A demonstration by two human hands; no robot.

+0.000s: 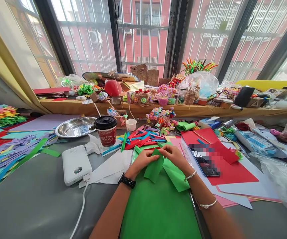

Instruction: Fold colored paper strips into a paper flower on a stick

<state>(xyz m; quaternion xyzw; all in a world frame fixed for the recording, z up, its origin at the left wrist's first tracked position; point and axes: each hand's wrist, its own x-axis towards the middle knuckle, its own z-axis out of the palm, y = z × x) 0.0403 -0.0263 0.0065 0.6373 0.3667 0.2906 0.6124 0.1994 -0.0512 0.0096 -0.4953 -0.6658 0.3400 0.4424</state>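
Both hands meet over a large green sheet (158, 212) on the table. Between them is a small piece of green paper (154, 170), its lower part hanging down. My left hand (141, 162), with a dark watch strap at the wrist, pinches it from the left. My right hand (174, 157) grips its top edge from the right, fingertips close to the left thumb. Just under the right hand lies another green paper piece (177, 176), creased and loose. Beyond the hands sits a pile of red and blue paper strips (143, 137).
To the left are a white power bank (76, 164) with a cable, a lidded coffee cup (106, 132) and a metal plate (75, 126). A phone (204, 161) rests on red paper (235, 172) at right. A crowded ledge (88, 107) runs below the windows.
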